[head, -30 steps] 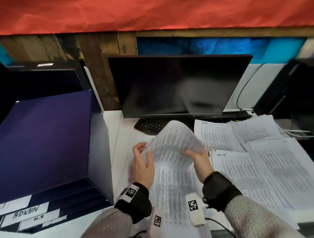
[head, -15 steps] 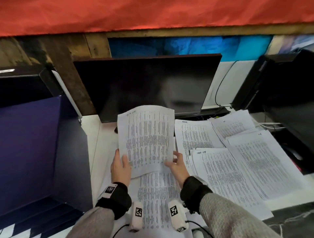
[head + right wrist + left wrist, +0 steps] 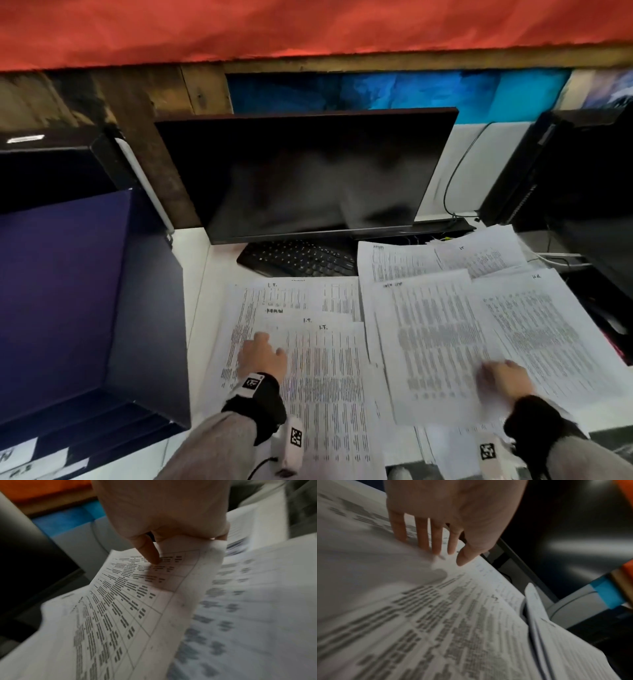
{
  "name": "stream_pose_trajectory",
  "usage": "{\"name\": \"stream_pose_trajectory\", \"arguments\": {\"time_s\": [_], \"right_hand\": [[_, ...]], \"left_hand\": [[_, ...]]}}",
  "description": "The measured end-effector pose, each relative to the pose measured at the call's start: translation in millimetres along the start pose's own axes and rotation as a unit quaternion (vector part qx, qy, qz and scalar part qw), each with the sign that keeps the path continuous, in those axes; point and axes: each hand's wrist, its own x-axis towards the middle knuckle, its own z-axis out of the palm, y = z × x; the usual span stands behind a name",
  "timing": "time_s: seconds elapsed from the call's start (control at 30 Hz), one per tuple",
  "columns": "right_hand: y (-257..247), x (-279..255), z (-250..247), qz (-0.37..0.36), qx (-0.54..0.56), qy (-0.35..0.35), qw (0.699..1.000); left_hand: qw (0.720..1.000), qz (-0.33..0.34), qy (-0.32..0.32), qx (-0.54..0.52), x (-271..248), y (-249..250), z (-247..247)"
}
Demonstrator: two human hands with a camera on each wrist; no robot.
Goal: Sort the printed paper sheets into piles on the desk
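Printed sheets cover the white desk. A loose stack of sheets (image 3: 325, 377) lies in front of me, and my left hand (image 3: 262, 354) rests on its left part with straight fingers (image 3: 435, 536) touching the paper. To the right are overlapping piles (image 3: 555, 325), with more sheets behind them (image 3: 394, 260). My right hand (image 3: 503, 377) pinches the near edge of one sheet (image 3: 435, 342) held low over those piles. In the right wrist view the thumb (image 3: 149, 551) lies on top of this sheet (image 3: 128, 601) and the fingers are hidden under it.
A dark monitor (image 3: 308, 178) stands at the back with a black keyboard (image 3: 298, 258) under it. A tall blue file organiser (image 3: 68, 291) fills the left side. A black computer case (image 3: 582, 192) and cables stand at the right.
Both hands held one sheet up in front of the monitor. Now the left hand has let go and dropped onto the front stack, and the right hand has carried the sheet right and down.
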Motion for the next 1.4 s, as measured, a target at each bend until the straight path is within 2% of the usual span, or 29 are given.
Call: {"name": "stream_pose_trajectory", "arguments": {"time_s": [0.07, 0.17, 0.23, 0.3, 0.37, 0.43, 0.47, 0.53, 0.6, 0.67, 0.77, 0.87, 0.97, 1.03, 1.1, 1.2, 1.3, 1.4], "right_hand": [[13, 0, -9, 0.054, -0.071, 0.015, 0.996], [14, -11, -4, 0.126, -0.169, 0.083, 0.974], [0, -29, 11, 0.087, -0.219, 0.143, 0.961], [-16, -45, 36, -0.023, -0.222, 0.154, 0.963], [-30, -58, 69, -0.165, -0.197, 0.089, 0.962], [-35, -73, 107, -0.245, -0.206, -0.019, 0.947], [-36, -81, 125, -0.245, -0.228, -0.062, 0.94], [-32, -87, 158, -0.234, -0.281, -0.098, 0.926], [-28, -87, 176, -0.232, -0.327, -0.104, 0.91], [-27, -86, 182, -0.227, -0.336, -0.113, 0.907], [-28, -85, 183, -0.241, -0.337, -0.115, 0.903], [-38, -89, 177, -0.248, -0.315, -0.092, 0.911], [-52, -97, 174, -0.255, -0.264, -0.092, 0.926], [-61, -101, 175, -0.295, -0.268, -0.079, 0.914], [-71, -100, 179, -0.337, -0.297, -0.073, 0.89], [-91, -92, 186, -0.376, -0.352, -0.108, 0.85], [-111, -84, 193, -0.348, -0.389, -0.181, 0.833], [-122, -75, 201, -0.31, -0.401, -0.201, 0.838]], "left_hand": [[1.0, -0.027, 0.008, 0.009, 6, -16, 0], [0.999, -0.009, 0.013, 0.03, 11, -27, 4], [0.998, -0.005, 0.017, 0.065, 10, -29, 6], [0.996, -0.003, 0.017, 0.091, 9, -30, 9], [0.998, 0.006, 0.01, 0.059, 9, -30, 11], [1.0, 0.013, -0.001, 0.003, 10, -30, 11], [1.0, 0.01, -0.007, -0.015, 11, -30, 10], [0.998, -0.006, -0.019, -0.054, 13, -28, 6], [0.993, -0.023, -0.038, -0.111, 15, -28, 4], [0.983, -0.024, -0.062, -0.168, 16, -30, 4], [0.971, 0.022, -0.086, -0.221, 13, -38, 5], [0.975, 0.085, -0.084, -0.189, 11, -46, -1], [0.99, 0.133, -0.015, -0.054, 16, -53, -13], [0.987, 0.159, 0.002, -0.001, 20, -59, -18], [0.983, 0.182, -0.012, 0.036, 21, -63, -21], [0.976, 0.199, -0.022, 0.08, 21, -67, -22], [0.974, 0.207, -0.024, 0.087, 21, -72, -24], [0.97, 0.22, -0.029, 0.099, 20, -78, -27]]}}
